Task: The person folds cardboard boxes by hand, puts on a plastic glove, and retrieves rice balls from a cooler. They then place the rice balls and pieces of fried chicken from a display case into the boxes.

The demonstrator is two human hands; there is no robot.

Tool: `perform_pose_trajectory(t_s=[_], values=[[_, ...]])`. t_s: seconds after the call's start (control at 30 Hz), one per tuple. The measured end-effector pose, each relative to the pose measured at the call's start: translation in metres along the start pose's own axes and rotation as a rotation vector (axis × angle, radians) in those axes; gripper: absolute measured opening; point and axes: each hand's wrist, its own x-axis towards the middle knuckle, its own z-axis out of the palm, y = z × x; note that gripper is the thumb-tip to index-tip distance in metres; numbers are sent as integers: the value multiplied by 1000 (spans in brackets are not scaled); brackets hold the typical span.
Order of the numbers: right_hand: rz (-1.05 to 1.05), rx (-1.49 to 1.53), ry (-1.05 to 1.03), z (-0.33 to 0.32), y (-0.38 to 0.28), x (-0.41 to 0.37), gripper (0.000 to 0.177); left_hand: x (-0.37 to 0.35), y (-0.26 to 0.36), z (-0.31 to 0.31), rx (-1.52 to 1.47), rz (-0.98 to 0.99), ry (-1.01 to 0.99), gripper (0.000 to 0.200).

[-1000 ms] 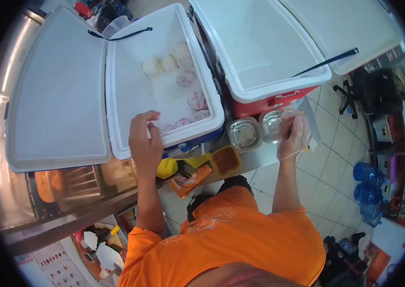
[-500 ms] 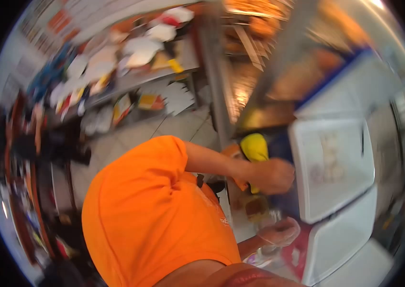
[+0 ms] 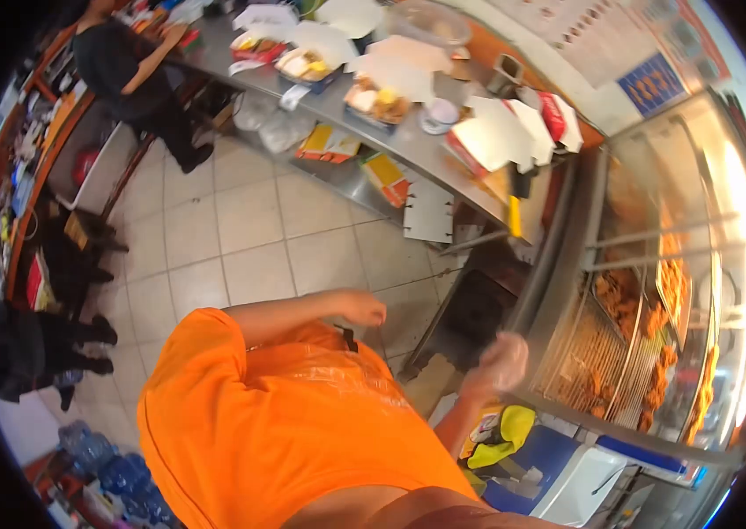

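My left hand (image 3: 362, 309) hangs in front of my orange shirt, its fingers curled in, with nothing seen in it. My right hand (image 3: 498, 363) wears what looks like a clear plastic glove and is raised in front of the warming cabinet (image 3: 558, 388). It is blurred by motion, so its fingers do not show clearly. Below it lie a yellow-green cloth (image 3: 503, 436) and a white tub (image 3: 580, 485). Behind the cabinet glass, fried food (image 3: 619, 295) sits on wire racks.
A steel counter (image 3: 254, 72) carries open takeaway boxes (image 3: 382, 101) with food. A dark bin-like container (image 3: 470, 309) stands beside the cabinet. One person in black (image 3: 130, 70) is at the counter's far end, another (image 3: 29, 339) at left. Blue bottles (image 3: 117, 472) are at lower left.
My view has turned left, bringing the counter and floor into sight. Both hands have left the white tubs: the left is by my body, the right raised by the cabinet.
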Motion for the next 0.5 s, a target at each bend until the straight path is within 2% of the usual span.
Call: perform_pose_trajectory(t_s=[0.03, 0.07, 0.13, 0.17, 0.23, 0.33, 0.4, 0.47, 0.5], values=[[6, 33, -106, 38, 1, 0, 25, -19, -13, -20, -78, -112, 133, 33], [9, 77, -207, 74, 4, 0, 22, -34, -30, -26, -96, -128, 147, 33], [44, 120, -371, 134, 6, -2, 18, -69, -68, -40, -210, -283, 429, 32], [126, 161, -454, 157, 10, -3, 17, -85, -86, -49, -206, -302, 435, 32], [127, 172, -508, 202, 20, 0, 17, -105, -113, -63, -437, -184, 480, 30], [163, 185, -589, 253, 29, 12, 15, -117, -150, -94, -556, -243, 435, 28], [340, 186, -612, 288, 34, 27, 14, -119, -173, -128, -626, -236, 440, 28], [402, 151, -587, 327, 32, 42, 16, -126, -190, -172, -691, -227, 442, 28], [418, 99, -630, 347, 28, 52, 17, -132, -196, -199, -776, -236, 510, 28]])
